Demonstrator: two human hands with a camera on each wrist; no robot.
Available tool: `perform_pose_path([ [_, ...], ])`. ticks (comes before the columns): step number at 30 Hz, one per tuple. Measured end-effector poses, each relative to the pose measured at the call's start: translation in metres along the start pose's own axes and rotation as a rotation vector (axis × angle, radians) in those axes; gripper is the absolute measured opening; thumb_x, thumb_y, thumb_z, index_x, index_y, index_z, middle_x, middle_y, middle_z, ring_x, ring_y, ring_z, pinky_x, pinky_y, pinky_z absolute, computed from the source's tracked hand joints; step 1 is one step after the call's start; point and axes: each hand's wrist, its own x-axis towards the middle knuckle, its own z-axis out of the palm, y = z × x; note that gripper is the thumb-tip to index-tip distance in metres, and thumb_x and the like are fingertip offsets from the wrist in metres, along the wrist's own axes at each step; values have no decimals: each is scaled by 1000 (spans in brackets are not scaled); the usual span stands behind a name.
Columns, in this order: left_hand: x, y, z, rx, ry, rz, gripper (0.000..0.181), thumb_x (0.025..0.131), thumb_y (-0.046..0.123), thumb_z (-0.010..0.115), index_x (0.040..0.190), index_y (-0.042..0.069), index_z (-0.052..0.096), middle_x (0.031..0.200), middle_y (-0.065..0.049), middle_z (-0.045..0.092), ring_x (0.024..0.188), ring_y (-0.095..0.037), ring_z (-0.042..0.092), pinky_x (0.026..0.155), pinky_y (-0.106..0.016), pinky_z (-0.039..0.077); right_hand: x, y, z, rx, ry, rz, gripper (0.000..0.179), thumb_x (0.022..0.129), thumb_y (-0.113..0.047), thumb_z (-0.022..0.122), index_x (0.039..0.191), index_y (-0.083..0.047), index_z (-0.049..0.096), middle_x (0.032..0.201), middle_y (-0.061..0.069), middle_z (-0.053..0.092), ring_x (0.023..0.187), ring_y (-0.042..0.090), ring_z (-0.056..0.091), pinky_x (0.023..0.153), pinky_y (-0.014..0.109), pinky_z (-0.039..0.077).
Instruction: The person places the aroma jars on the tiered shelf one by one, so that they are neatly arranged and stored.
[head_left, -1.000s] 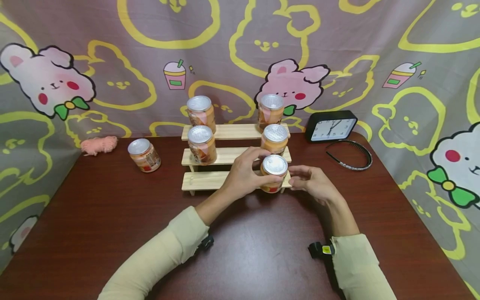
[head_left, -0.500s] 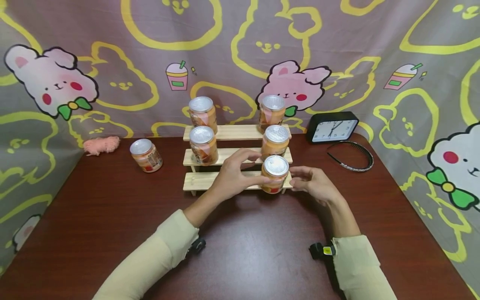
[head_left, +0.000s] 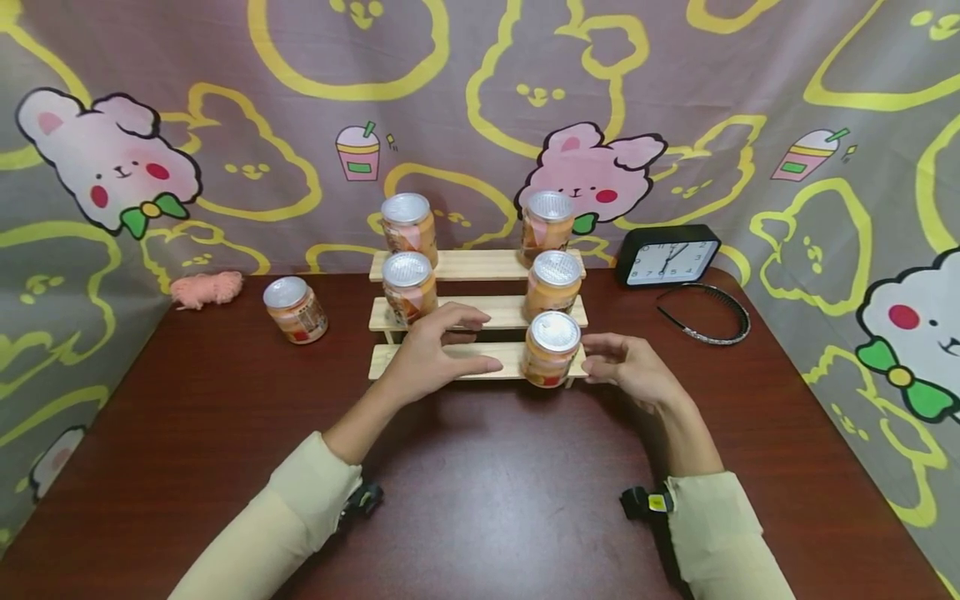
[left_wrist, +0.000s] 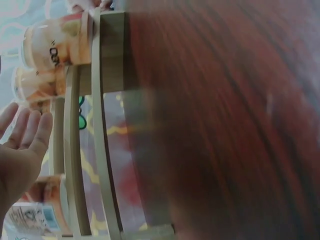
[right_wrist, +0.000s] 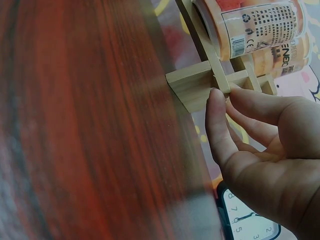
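Note:
A three-step wooden rack (head_left: 480,265) stands on the table, bearing several orange-labelled cans with silver lids. One can (head_left: 551,358) is upright at the right end of the lowest step. My left hand (head_left: 431,354) hovers over the left part of that step, fingers apart and holding nothing. Its fingers (left_wrist: 31,131) are spread before the rack in the left wrist view. At the rack's right end, my right hand (head_left: 637,367) pinches the tip of the lowest step between thumb and finger, as the right wrist view shows.
A separate can (head_left: 296,312) stands on the table (head_left: 225,450) left of the rack, near a bundle of pink yarn (head_left: 206,289). At the back right are a black clock (head_left: 669,255) and a headband (head_left: 708,315). A patterned cloth (head_left: 465,100) hangs behind.
My left hand has let go of the can on the lowest step and moved left, away from it. My right hand has stayed at the rack's right end.

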Motion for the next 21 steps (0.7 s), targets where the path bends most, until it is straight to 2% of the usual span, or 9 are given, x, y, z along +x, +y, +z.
perform_pose_path([
  [9, -11, 0, -19, -23, 32, -23, 50, 75, -2, 88, 118, -11, 64, 121, -27, 62, 111, -46, 61, 95, -39, 54, -1, -1, 0, 4, 3, 6, 51, 95, 12, 60, 141, 18, 42, 118, 24, 62, 93, 11, 65, 82, 32, 59],
  [15, -18, -3, -32, 7, 48, 11, 42, 77, -2, 87, 113, -9, 68, 113, -25, 64, 103, -45, 62, 91, -40, 55, 0, 1, 0, 6, 4, -3, 50, 95, 12, 60, 141, 18, 42, 120, 24, 61, 93, 11, 65, 82, 32, 59],
  [18, -22, -5, -38, 41, 73, 14, 35, 79, 0, 86, 110, -6, 70, 108, -23, 66, 99, -39, 65, 88, -37, 56, 0, 1, 0, 11, 4, -7, 50, 95, 13, 60, 141, 19, 42, 120, 23, 61, 93, 11, 65, 82, 32, 59],
  [21, -24, -7, -42, 89, 128, 13, 28, 81, 2, 85, 106, -4, 73, 102, -16, 70, 94, -26, 67, 84, -33, 57, 0, 0, 0, 10, 4, -8, 50, 95, 13, 60, 141, 19, 42, 119, 22, 62, 93, 11, 65, 82, 32, 59],
])
